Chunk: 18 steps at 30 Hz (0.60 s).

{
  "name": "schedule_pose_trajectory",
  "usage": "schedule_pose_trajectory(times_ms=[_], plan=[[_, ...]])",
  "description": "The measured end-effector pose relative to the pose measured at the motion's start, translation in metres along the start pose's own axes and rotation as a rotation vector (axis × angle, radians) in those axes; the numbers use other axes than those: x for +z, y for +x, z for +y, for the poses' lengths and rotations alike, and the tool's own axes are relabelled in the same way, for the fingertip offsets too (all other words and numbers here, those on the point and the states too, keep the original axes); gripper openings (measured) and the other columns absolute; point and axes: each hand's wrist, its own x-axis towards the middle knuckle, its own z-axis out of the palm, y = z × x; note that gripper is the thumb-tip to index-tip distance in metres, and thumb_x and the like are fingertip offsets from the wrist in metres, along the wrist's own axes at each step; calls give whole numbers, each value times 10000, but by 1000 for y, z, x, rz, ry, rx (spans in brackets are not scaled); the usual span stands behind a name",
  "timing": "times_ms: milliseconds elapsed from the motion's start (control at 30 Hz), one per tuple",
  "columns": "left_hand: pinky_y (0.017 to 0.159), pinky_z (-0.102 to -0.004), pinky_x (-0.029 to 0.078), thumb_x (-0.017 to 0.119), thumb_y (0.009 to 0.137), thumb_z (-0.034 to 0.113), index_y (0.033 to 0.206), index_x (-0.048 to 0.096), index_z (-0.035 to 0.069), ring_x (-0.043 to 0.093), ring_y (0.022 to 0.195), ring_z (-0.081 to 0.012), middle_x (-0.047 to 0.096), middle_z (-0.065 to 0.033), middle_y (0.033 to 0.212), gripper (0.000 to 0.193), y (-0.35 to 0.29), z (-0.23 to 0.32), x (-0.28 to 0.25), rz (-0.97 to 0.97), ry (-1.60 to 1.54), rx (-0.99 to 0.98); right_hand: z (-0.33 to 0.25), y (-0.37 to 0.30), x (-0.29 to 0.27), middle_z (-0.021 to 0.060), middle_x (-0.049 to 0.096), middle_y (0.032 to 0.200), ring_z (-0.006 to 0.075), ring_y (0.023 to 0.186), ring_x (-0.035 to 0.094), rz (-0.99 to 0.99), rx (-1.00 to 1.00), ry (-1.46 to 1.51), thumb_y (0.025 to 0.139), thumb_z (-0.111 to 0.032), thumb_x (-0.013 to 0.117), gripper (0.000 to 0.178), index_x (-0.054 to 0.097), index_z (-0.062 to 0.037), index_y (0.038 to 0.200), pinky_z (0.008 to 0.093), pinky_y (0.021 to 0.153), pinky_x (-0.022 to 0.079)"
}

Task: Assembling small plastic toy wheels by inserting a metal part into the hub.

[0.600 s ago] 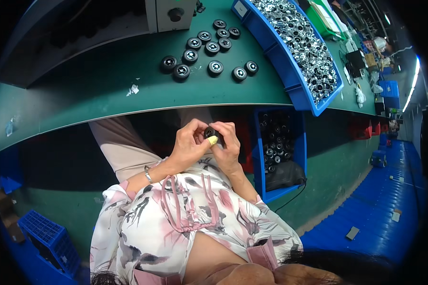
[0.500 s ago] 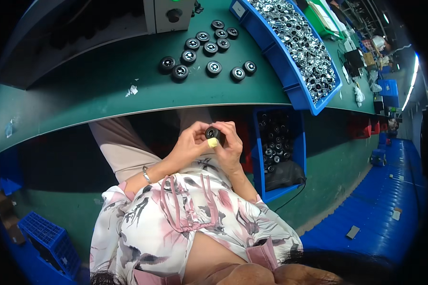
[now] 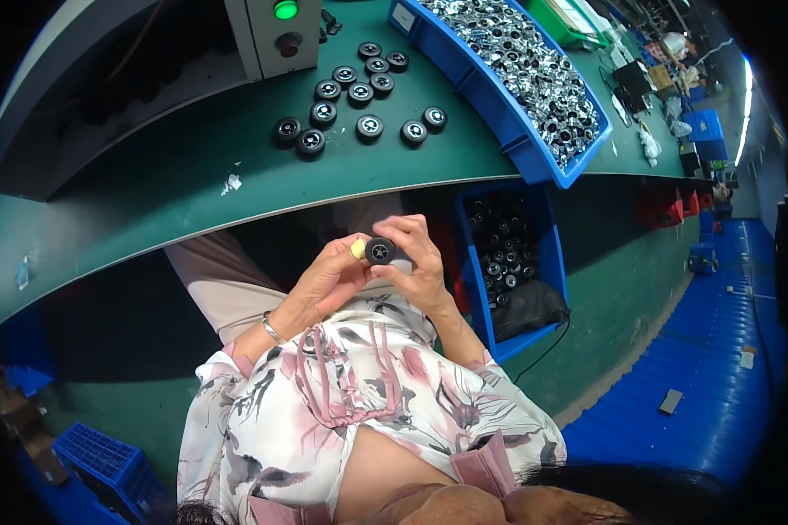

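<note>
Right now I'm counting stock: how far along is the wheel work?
Done: about ten black wheels lie finished on the green bench. In hand: the left hand and right hand hold one small wheel between them. Left: the blue tray on the bench is full of shiny parts, and the lower bin holds more dark wheels.

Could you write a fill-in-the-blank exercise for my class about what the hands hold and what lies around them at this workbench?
1. Both hands, the left hand and the right hand, hold one small black ____ between them.
2. The loose wheels lie on a table top coloured ____.
3. The long bin on the table, full of shiny metal parts, is coloured ____.
4. The lamp on the grey control box glows ____.

Missing words: wheel; green; blue; green
</note>
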Motion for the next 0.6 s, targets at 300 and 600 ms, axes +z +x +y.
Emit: schedule_pose_trajectory(times_ms=[300,600], plan=[[982,-308,497,749,928,215,1122,608,54,604,1034,-116,634,-17,1077,288,1,-8,-10,13,71,43,-8,0,6,136,643,1157,296,1064,594,85,0,-62,713,-179,865,522,693,3,1171,361,783,552],[976,-315,503,730,944,192,1123,622,45,582,1016,-107,622,-30,1088,255,1,-5,-1,67,-144,40,5,11,12,127,658,1031,316,925,614,127,-189,-276,634,-165,893,507,714,-3,1080,392,777,537]])
